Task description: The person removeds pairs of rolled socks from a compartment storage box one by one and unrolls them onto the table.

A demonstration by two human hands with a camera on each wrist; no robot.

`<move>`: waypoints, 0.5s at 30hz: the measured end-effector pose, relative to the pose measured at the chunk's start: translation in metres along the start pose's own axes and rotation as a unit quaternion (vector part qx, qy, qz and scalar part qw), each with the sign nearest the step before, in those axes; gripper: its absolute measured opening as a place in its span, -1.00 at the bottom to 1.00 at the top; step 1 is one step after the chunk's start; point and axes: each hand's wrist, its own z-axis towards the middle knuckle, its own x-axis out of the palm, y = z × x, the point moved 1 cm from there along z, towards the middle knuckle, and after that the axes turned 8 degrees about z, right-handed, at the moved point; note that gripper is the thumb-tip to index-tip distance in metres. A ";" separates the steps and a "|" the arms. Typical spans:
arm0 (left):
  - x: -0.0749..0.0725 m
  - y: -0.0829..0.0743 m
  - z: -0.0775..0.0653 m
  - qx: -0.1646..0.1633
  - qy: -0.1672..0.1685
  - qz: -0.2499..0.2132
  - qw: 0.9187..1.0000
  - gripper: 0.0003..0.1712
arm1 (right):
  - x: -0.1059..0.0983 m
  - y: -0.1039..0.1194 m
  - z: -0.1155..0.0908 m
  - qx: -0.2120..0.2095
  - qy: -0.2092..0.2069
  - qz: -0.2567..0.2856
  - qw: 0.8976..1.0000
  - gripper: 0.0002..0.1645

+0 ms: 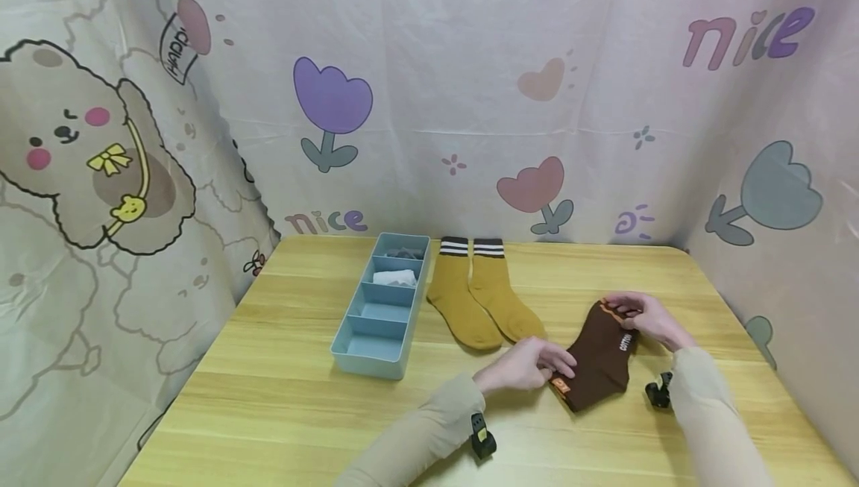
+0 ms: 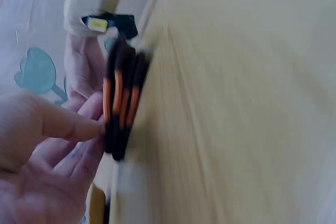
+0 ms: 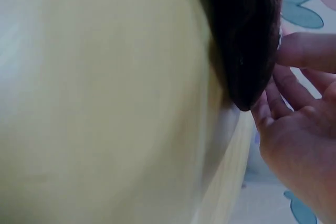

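A pair of dark brown socks [image 1: 599, 359] with orange trim and white "COTTON" lettering lies on the right half of the table, one laid over the other. My left hand [image 1: 522, 365] pinches their left edge; in the left wrist view, its thumb [image 2: 73, 125] is against the stacked layers with orange bands [image 2: 118, 98]. My right hand [image 1: 646, 317] holds their upper right end. In the right wrist view, the thumb [image 3: 307, 52] presses one side of the brown fabric [image 3: 247, 45] and the other fingers sit at its edge.
Left of the socks lie two mustard socks [image 1: 464, 300] with dark, white-striped cuffs. Beside them stands a blue-grey divided box [image 1: 367, 365], with a white cloth item [image 1: 394, 278] and a dark item [image 1: 405, 253] in its two far compartments. A printed curtain [image 1: 429, 99] surrounds the wooden table [image 1: 255, 368].
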 end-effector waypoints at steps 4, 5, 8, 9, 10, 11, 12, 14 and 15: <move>0.007 -0.013 -0.001 -0.048 -0.035 -0.145 0.988 -0.51 | -0.005 -0.004 -0.015 0.004 -0.039 -0.034 0.999 -0.42; 0.010 -0.016 -0.002 -0.062 -0.037 -0.191 0.979 -0.48 | -0.006 -0.004 -0.018 0.005 -0.050 -0.047 0.998 -0.42; 0.017 -0.023 -0.002 -0.105 -0.047 -0.276 0.954 -0.43 | -0.009 -0.006 -0.025 0.004 -0.074 -0.079 0.994 -0.43; 0.020 -0.024 -0.002 -0.120 -0.051 -0.291 0.948 -0.43 | -0.009 -0.007 -0.028 0.002 -0.081 -0.086 0.993 -0.44; 0.023 -0.025 -0.002 -0.132 -0.056 -0.298 0.944 -0.44 | -0.011 -0.007 -0.030 0.000 -0.084 -0.091 0.992 -0.45; 0.025 -0.025 -0.001 -0.142 -0.063 -0.300 0.941 -0.44 | -0.012 -0.008 -0.033 -0.001 -0.088 -0.091 0.992 -0.46; 0.027 -0.025 0.000 -0.149 -0.068 -0.308 0.937 -0.45 | -0.014 -0.009 -0.037 -0.002 -0.091 -0.091 0.992 -0.47; 0.031 -0.024 0.004 -0.157 -0.070 -0.335 0.926 -0.44 | -0.018 -0.011 -0.045 0.000 -0.099 -0.090 0.991 -0.51; 0.033 -0.024 0.006 -0.158 -0.069 -0.350 0.921 -0.44 | -0.021 -0.012 -0.049 0.002 -0.101 -0.088 0.991 -0.54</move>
